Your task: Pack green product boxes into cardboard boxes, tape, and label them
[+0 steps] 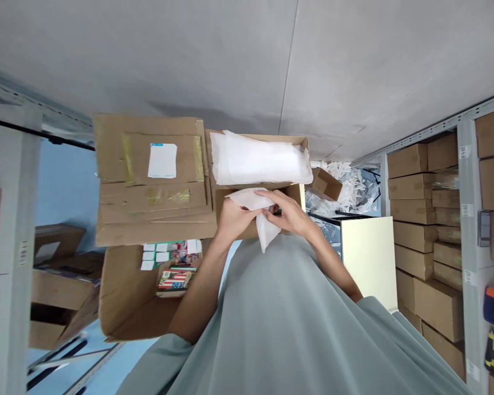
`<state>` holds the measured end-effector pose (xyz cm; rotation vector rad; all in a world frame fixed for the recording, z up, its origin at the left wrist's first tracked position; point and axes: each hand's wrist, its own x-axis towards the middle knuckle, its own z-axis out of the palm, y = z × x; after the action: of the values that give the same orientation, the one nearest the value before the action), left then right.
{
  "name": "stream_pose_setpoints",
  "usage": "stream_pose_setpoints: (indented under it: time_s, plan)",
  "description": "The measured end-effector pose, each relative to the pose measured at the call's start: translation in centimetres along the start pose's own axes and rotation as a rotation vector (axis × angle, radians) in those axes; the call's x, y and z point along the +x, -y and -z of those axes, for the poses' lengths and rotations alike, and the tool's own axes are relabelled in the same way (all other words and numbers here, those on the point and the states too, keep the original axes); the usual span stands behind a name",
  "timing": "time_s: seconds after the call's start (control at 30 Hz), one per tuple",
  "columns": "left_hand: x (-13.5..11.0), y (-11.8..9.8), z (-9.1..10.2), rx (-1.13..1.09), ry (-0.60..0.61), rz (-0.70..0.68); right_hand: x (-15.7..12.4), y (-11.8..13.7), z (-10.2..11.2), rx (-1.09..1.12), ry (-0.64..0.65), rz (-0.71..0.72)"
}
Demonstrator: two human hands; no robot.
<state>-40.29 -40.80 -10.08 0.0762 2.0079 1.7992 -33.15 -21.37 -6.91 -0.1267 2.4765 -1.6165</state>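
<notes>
A thin white packing-foam sheet or pouch (267, 231) is held between my two hands in front of my body. My left hand (234, 220) closes on its left side, while my right hand (288, 213) pinches it from the right. Between the fingers of the right hand a small dark spot shows, too small to name. Below the hands is an open cardboard box (293, 193), its inside mostly hidden. Just beyond lies a stack of white foam sheets (259, 160) in a long shallow carton (251, 137).
Flattened cardboard (156, 208) with a white label lies to the left. Below it, an open box (127, 296) holds small colourful packs (176, 278). On the right are a pale panel (368, 258), white scraps (348, 181) and shelves of cartons (411, 225).
</notes>
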Motion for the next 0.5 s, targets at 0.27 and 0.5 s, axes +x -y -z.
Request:
stream_pose_setpoints:
  time_s: [0.27, 0.5]
  plan:
    - [-1.8, 0.3, -0.8, -0.217, 0.018, 0.090, -1.1, -1.1, -0.3, -0.151, -0.045, 0.041]
    - [-4.3, 2.0, -2.2, 0.289, -0.125, -0.278, 0.0, -4.0, -1.4, 0.245, -0.165, -0.207]
